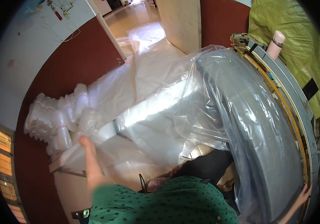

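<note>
A broad spread of clear plastic sheeting point(148, 93) covers most of the area ahead of the person, running from the doorway at the top down towards the dotted green garment point(160, 201). It lies creased and shiny, with bright bands of light across it. To the right, a long grey surface point(257, 127) shows through more clear film, and beyond it runs a machine frame point(296, 86) with a yellowish strip along its inner side. On the left, a pile of translucent wrapped bundles point(57, 115) sits against the dark red lower wall point(55, 80).

The left arm reaches forward and somewhat left from its green sleeve, close to straight. The right arm is out low at the far right, with only the forearm and hand in sight.

The left hand point(84, 140) is at the left end of the sheeting, just below the bundles. Its fingers look curled in; whether they grip the film cannot be told. The sheeting spreads away to the right of them. The right hand point(305, 195) is by the machine frame's near end, its fingers partly extended along the edge. The film-covered grey surface lies just to their left; any hold is too small to tell. A pink bottle point(275, 45) stands by the frame's far end.
</note>
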Motion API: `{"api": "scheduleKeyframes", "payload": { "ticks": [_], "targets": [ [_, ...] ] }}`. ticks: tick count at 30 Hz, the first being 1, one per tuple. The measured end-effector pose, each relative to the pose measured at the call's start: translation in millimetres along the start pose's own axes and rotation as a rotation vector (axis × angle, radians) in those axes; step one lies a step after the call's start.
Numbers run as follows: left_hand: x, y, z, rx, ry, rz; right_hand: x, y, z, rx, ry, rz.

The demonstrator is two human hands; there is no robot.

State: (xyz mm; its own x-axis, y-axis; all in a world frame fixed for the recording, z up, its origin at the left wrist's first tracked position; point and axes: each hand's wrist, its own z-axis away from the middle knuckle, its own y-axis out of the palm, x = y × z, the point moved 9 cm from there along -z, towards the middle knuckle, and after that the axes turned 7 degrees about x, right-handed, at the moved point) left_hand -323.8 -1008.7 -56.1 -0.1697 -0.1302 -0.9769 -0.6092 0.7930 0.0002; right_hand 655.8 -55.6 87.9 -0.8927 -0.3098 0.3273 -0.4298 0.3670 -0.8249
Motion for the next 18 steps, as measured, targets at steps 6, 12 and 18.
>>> {"api": "scheduleKeyframes", "payload": {
  "ticks": [6, 12, 18],
  "targets": [
    [-237, 312, 343, 1.097, -0.237, 0.377, 238, 6, 2, 0.233, -0.210, -0.308],
    [-374, 356, 620, 2.015, -0.167, 0.611, 451, 50, 39, 0.631, -0.409, -0.774],
    [-485, 323, 693, 1.836, 0.903, 0.763, 506, 85, 79, 0.914, -0.280, -1.369]
  ]
}}
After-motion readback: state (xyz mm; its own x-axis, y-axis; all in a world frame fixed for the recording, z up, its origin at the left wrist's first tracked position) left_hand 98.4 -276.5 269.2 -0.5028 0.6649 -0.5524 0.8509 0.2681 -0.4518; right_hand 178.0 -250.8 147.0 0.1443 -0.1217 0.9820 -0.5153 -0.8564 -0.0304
